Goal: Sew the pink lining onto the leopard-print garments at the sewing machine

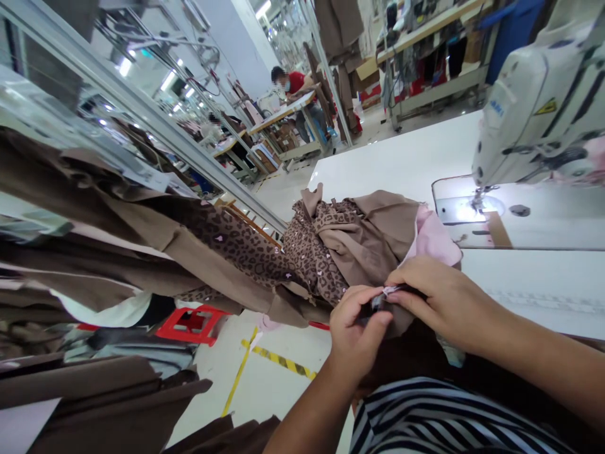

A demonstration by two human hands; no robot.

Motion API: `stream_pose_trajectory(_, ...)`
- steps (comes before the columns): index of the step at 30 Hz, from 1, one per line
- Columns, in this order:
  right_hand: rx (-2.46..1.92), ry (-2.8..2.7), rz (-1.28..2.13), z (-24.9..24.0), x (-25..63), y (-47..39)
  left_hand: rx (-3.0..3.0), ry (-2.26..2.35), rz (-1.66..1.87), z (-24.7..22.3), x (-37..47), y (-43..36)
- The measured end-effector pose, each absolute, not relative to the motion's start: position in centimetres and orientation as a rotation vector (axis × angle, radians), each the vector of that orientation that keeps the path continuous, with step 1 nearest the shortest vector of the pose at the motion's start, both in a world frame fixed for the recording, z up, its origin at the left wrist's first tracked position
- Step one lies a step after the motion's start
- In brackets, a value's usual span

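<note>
My left hand (357,325) is closed, thumb against fingers, around a small dark object (378,304) with a shiny glint; its kind is hard to make out. Fingertips of my right hand (437,299) touch the same spot and pinch an edge of cloth with a pale bit showing. Just beyond both hands lies a bunched garment (363,246) of plain brown and leopard-print fabric, partly on the white table (397,164). A pink fabric piece (431,236) sticks out at its right side, behind my right hand.
A white sewing machine (529,113) with its lamp lit stands at the right. Brown fabric pieces (118,221) hang over a rail on the left. A red plastic stool (191,323) is on the floor. Farther back, a person (297,82) sits at another table.
</note>
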State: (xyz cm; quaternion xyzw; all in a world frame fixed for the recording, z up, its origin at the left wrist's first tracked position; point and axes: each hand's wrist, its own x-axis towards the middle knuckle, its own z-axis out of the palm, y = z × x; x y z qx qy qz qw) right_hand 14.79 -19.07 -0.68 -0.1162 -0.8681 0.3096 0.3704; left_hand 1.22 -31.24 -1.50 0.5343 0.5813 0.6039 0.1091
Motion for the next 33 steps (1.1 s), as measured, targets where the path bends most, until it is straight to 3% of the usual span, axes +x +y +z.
stream_pose_trajectory(11,-0.201,-2.163,0.591,0.0,15.2,-18.6,0.980,1.551,1.989,-1.7,2.1,-30.8)
stream_pose_trajectory(16,-0.019,-2.288,0.930,0.0,15.3,-18.0,0.975,1.582,1.943,-2.4,2.3,-30.7)
stream_pose_trajectory(23,-0.030,-2.259,0.976,0.2,15.4,-18.0,1.660,1.659,1.992,-2.2,1.7,-31.0)
stream_pose_trajectory(27,0.054,-2.273,0.906,0.7,15.7,-18.0,2.170,1.702,1.787,-0.7,0.6,-31.4)
stream_pose_trajectory(33,0.113,-2.246,0.859,1.0,16.0,-17.8,2.255,1.708,1.678,0.2,0.2,-31.9)
